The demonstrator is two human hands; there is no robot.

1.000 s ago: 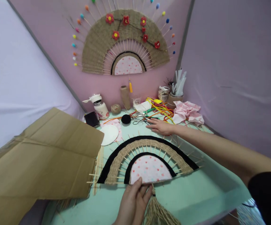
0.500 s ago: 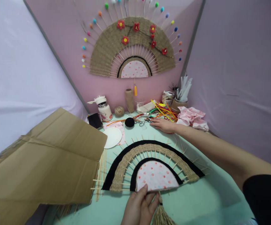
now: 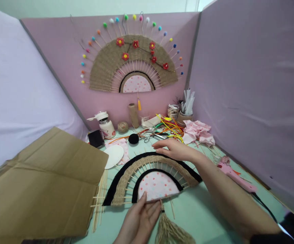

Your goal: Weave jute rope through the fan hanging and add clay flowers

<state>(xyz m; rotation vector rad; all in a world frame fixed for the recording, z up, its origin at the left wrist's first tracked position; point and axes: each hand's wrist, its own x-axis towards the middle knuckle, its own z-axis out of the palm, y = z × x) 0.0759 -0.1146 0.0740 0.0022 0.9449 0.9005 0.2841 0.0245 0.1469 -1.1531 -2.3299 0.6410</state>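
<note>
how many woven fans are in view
2: the flowered fan up on the pink panel, and the black-edged fan that the left hand holds by its lower edge.

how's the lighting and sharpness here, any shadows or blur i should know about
Head view: soft, diffuse light, with a soft-edged shadow on the green tabletop beside the right forearm; head view: the near fan shows no strong glare, and its weave can be made out; head view: lettering on the can is too small and soft to read.
</note>
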